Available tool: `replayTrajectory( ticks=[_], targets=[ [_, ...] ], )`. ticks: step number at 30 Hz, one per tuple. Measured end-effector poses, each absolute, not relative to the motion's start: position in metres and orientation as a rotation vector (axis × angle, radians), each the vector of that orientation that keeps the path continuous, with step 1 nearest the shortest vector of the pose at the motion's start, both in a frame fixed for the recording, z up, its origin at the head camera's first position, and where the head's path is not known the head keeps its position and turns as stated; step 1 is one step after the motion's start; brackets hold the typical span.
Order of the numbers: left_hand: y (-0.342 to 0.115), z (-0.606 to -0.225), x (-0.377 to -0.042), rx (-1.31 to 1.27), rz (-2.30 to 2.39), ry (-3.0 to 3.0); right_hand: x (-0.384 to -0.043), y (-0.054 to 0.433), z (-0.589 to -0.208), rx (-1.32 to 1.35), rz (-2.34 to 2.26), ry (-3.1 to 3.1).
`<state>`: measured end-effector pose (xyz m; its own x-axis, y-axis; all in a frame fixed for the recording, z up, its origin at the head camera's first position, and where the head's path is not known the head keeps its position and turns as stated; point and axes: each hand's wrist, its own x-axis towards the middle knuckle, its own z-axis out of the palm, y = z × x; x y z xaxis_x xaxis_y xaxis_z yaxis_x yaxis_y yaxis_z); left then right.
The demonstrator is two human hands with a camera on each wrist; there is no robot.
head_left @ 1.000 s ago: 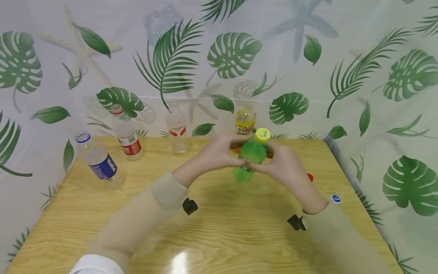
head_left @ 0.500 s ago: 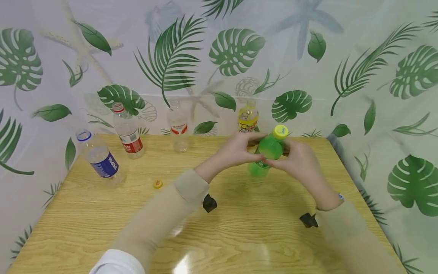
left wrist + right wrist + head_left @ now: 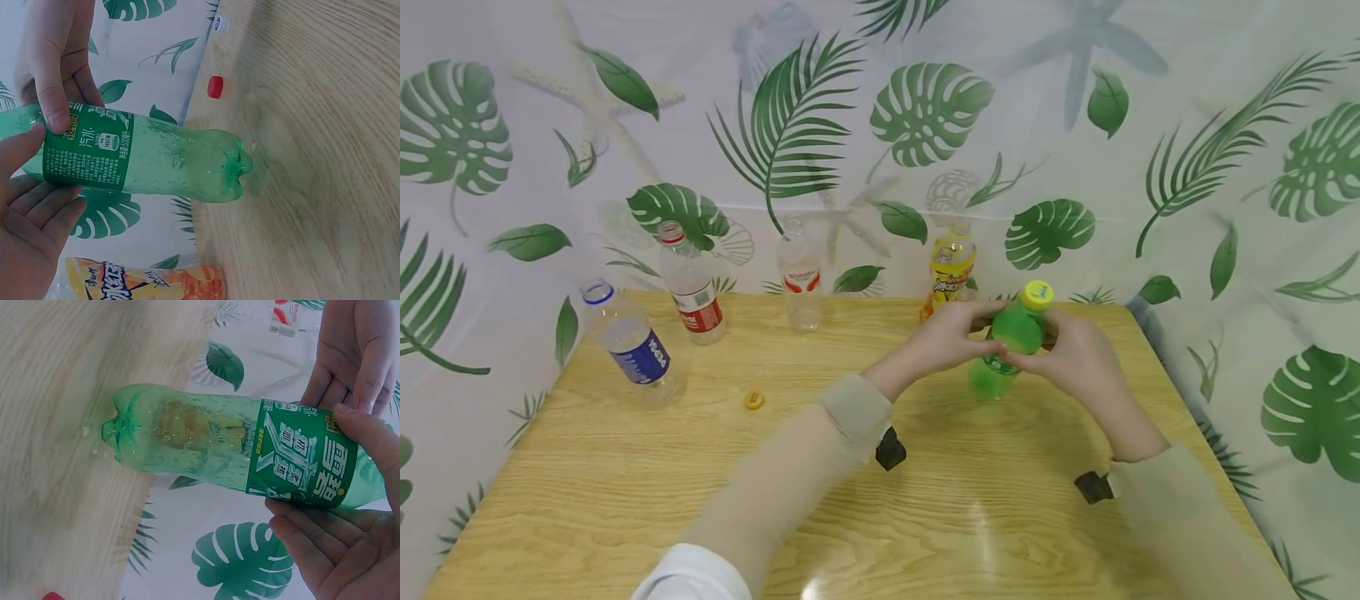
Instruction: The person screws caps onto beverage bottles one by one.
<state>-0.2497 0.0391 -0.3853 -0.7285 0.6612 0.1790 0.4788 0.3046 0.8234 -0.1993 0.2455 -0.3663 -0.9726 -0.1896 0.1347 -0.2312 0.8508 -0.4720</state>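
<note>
A green plastic soda bottle with a yellow cap leans slightly in the head view, between both hands. My left hand holds it from the left, and my right hand grips the other side. Both thumbs lie across the near side of the bottle, their tips almost meeting. In the left wrist view the green label shows white print, and droplets cling to the wall. Its knobbed base is close over the wooden table in the right wrist view. Fingers behind the bottle are partly hidden in the head view.
Uncapped bottles stand toward the back: a blue-labelled Pepsi bottle, a red-labelled bottle, a clear one and a yellow-orange tea bottle. A yellow cap, a red cap and a white-blue cap lie on the table.
Both hands have carried the green bottle to the right. The loose yellow cap, formerly behind the left forearm, now shows; the red and blue caps have become covered by the right arm in the head view.
</note>
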Motion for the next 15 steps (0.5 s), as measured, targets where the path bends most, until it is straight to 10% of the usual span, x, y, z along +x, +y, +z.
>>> replayTrajectory(
  ticks=[15],
  targets=[
    [0.064,-0.4,-0.253,1.04,1.389,2.408,-0.205,0.272,-0.381,0.31,0.732,-2.966]
  ],
)
